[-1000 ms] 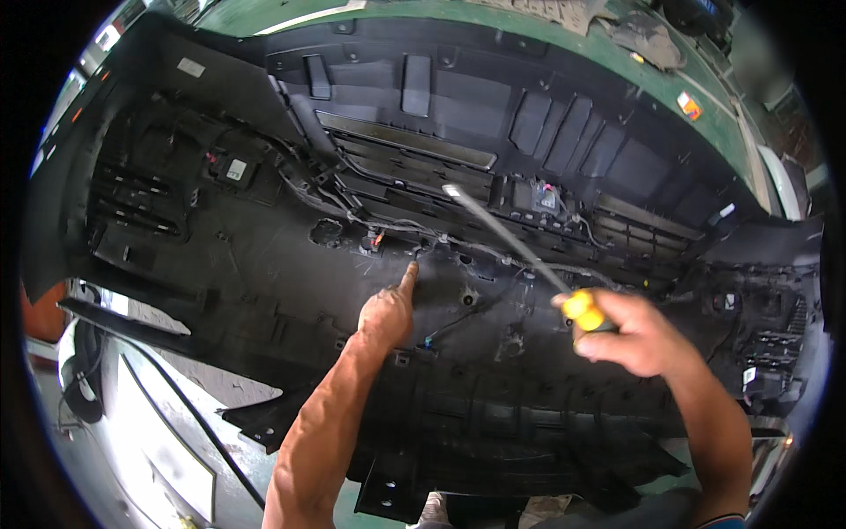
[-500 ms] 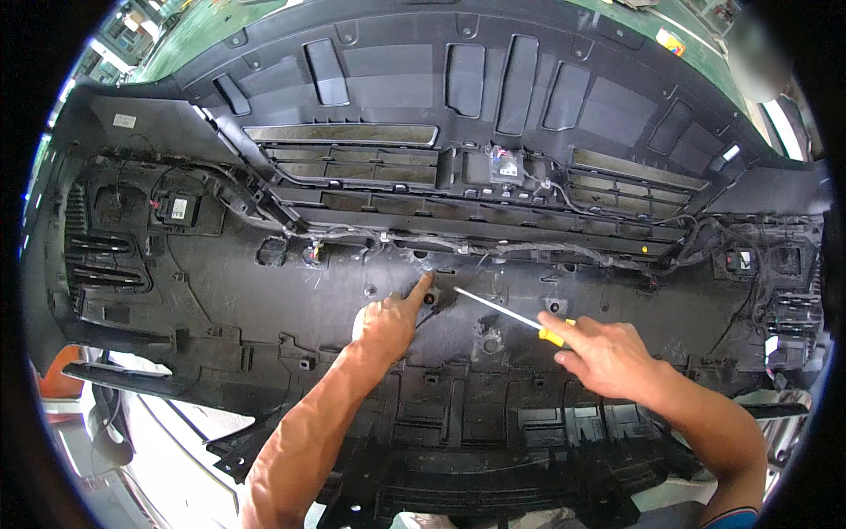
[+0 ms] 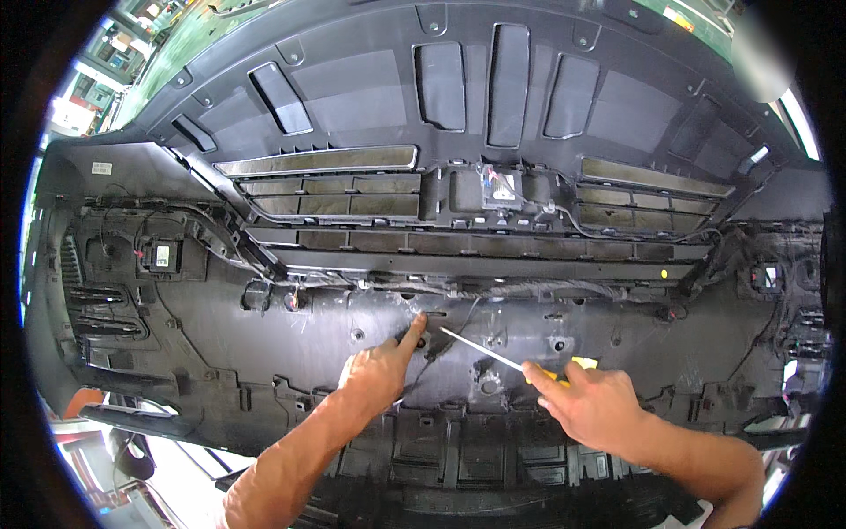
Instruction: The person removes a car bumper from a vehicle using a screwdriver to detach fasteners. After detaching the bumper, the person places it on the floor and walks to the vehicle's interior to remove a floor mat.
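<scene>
The inner side of a large black car bumper (image 3: 264, 353) lies in front of me. My left hand (image 3: 374, 375) rests its outstretched index finger on the panel beside a narrow slot (image 3: 434, 315). The other fingers of that hand curl under and are partly hidden; I see nothing held in them. In my right hand (image 3: 595, 406) is a screwdriver (image 3: 536, 375) with a yellow handle and a long thin metal shaft. Its tip points left, close to the slot and my left fingertip; contact with the panel cannot be made out. A thin dark cable (image 3: 432, 354) hangs between the hands.
A wiring harness (image 3: 529, 288) runs across the bumper above my hands. Beyond it are the grille openings (image 3: 335, 198) and a small module (image 3: 502, 188) with a white label. More modules sit at the left (image 3: 165, 257) and right (image 3: 768, 277). Green floor (image 3: 189, 48) shows behind.
The whole view has shifted, so the bumper and hands appear lower. My left index finger stays by the slot. The screwdriver has turned slightly in my right hand, its tip still near that finger.
</scene>
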A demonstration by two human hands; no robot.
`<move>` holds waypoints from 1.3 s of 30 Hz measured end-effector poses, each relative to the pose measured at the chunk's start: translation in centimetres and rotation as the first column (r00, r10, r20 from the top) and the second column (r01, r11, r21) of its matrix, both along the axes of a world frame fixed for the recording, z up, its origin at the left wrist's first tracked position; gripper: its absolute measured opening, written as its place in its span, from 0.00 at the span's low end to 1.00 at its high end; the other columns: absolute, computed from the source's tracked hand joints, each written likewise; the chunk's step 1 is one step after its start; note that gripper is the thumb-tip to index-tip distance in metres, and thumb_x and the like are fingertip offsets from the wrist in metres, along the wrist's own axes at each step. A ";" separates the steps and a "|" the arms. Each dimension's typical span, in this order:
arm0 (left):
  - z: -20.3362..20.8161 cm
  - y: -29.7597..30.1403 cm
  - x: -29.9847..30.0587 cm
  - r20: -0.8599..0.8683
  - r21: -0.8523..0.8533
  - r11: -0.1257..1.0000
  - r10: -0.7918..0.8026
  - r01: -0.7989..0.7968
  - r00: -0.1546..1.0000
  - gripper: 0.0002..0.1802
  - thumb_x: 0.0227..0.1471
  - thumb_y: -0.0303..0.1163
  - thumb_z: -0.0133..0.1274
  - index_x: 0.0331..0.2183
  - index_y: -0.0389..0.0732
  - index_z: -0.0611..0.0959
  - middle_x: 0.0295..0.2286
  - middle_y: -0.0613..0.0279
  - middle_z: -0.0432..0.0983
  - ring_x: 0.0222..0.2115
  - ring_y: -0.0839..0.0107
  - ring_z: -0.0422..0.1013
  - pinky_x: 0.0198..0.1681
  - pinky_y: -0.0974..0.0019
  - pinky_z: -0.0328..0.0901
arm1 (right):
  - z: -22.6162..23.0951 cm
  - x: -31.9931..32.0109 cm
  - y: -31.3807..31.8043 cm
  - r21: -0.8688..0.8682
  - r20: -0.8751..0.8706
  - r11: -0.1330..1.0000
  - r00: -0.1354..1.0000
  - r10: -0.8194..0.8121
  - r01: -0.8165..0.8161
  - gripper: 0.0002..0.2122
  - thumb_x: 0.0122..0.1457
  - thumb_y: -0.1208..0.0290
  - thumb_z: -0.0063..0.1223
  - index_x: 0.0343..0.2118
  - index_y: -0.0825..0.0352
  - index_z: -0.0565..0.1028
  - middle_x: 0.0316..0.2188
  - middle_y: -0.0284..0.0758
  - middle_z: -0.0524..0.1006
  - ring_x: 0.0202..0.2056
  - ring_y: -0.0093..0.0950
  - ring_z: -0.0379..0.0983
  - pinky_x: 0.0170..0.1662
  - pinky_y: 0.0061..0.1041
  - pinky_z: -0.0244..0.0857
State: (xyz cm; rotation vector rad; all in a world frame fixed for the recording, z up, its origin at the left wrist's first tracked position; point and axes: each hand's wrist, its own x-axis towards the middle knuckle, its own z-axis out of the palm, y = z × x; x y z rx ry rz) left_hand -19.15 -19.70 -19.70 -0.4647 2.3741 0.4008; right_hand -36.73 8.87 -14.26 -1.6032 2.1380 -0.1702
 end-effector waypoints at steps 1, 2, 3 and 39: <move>0.0 -0.2 -0.3 0.004 0.005 1.000 -0.005 0.005 1.000 0.56 0.48 0.18 0.52 0.72 0.54 0.45 0.42 0.42 0.79 0.37 0.42 0.79 0.41 0.45 0.73 | -0.4 -0.2 0.0 0.016 -0.004 1.000 1.000 0.003 -0.003 0.29 0.58 0.60 0.62 0.64 0.52 0.69 0.27 0.36 0.74 0.23 0.32 0.78 0.22 0.33 0.71; 0.1 -0.4 -0.6 0.051 0.036 0.999 -0.008 0.006 0.999 0.56 0.49 0.18 0.52 0.72 0.54 0.45 0.43 0.42 0.79 0.37 0.43 0.79 0.41 0.45 0.73 | -0.7 -0.4 0.0 -0.002 -0.035 1.000 0.999 -0.002 0.002 0.30 0.59 0.59 0.62 0.64 0.52 0.68 0.26 0.35 0.73 0.22 0.31 0.77 0.22 0.33 0.71; 0.3 -0.6 -0.9 0.076 0.044 0.999 -0.011 0.008 0.997 0.56 0.49 0.18 0.52 0.72 0.54 0.45 0.43 0.42 0.79 0.37 0.43 0.79 0.41 0.45 0.73 | -1.2 -0.5 -0.1 0.001 -0.012 1.000 1.000 0.003 -0.003 0.30 0.57 0.60 0.64 0.64 0.52 0.69 0.25 0.34 0.73 0.21 0.29 0.76 0.20 0.30 0.69; 0.9 -1.4 -1.0 0.199 0.138 0.988 -0.095 0.068 0.975 0.49 0.55 0.23 0.50 0.72 0.51 0.47 0.41 0.49 0.78 0.38 0.51 0.80 0.40 0.48 0.76 | 6.6 -6.4 -8.3 0.144 -0.008 0.943 0.953 0.304 -0.300 0.25 0.56 0.70 0.54 0.59 0.64 0.74 0.22 0.36 0.74 0.18 0.26 0.74 0.17 0.28 0.64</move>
